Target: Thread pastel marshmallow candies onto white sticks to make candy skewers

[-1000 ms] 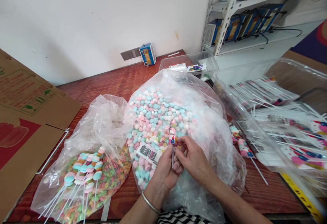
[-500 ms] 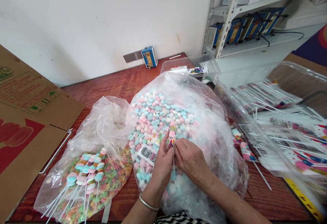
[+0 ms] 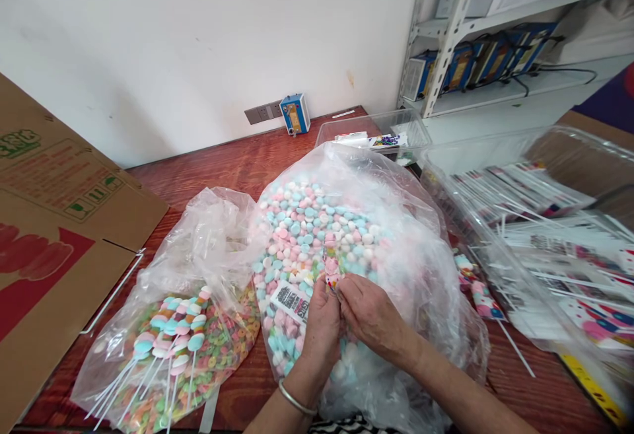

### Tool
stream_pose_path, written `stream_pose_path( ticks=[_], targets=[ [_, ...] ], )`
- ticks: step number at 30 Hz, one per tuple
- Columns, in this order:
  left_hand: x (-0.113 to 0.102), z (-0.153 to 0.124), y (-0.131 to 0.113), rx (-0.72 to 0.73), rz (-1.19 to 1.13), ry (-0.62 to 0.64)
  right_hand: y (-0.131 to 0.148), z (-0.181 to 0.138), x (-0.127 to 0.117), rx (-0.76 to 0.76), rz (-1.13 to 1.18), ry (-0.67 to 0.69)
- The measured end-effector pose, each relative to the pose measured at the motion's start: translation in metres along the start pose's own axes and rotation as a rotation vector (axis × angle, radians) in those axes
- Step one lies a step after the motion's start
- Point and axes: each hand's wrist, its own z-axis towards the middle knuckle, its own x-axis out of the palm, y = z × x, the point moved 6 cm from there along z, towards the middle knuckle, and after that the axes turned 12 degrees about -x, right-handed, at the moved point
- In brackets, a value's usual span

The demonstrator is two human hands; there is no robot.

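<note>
My left hand (image 3: 321, 325) and my right hand (image 3: 372, 315) are pinched together on a candy skewer in a printed sleeve (image 3: 331, 269), held upright over a big clear bag of pink, blue and white candies (image 3: 317, 229). The skewer's white stick is hidden between my fingers. A silver bangle sits on my left wrist. A black-and-white label (image 3: 291, 300) lies in the bag just left of my left hand.
A smaller bag (image 3: 193, 328) at the left holds ring candies with several finished skewers on top. A cardboard box (image 3: 54, 222) stands far left. Clear bins of sleeves and sticks (image 3: 549, 236) fill the right; wrapped skewers (image 3: 483, 298) lie beside them. Metal shelving stands behind.
My hands have closed in and slid up the stick, so less of the sleeved skewer shows above my fingers. The camera has tilted slightly.
</note>
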Motion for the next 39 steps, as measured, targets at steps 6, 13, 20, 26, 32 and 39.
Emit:
stream_pose_path(
  ticks=[6, 13, 20, 26, 32, 39],
  targets=[
    [0.000, -0.009, 0.009, -0.155, -0.049, -0.020, -0.004, -0.008, 0.005, 0.042, 0.092, -0.037],
    [0.015, -0.016, -0.019, -0.231, -0.342, 0.211, -0.008, -0.009, -0.009, 0.065, 0.260, -0.040],
    [0.009, 0.006, -0.043, -0.019, -0.484, 0.135, 0.011, -0.035, 0.000, 0.460, 0.553, -0.022],
    [0.024, -0.006, -0.051, 0.077, -0.418, 0.165, 0.021, -0.049, 0.016, 0.524, 0.581, -0.062],
    [0.030, -0.014, -0.031, 0.058, -0.236, 0.086, 0.020, -0.053, 0.015, 0.367, 0.207, -0.125],
    [0.033, -0.027, -0.007, -0.054, -0.228, 0.118, 0.020, -0.036, -0.003, 0.263, -0.061, -0.136]
  ],
)
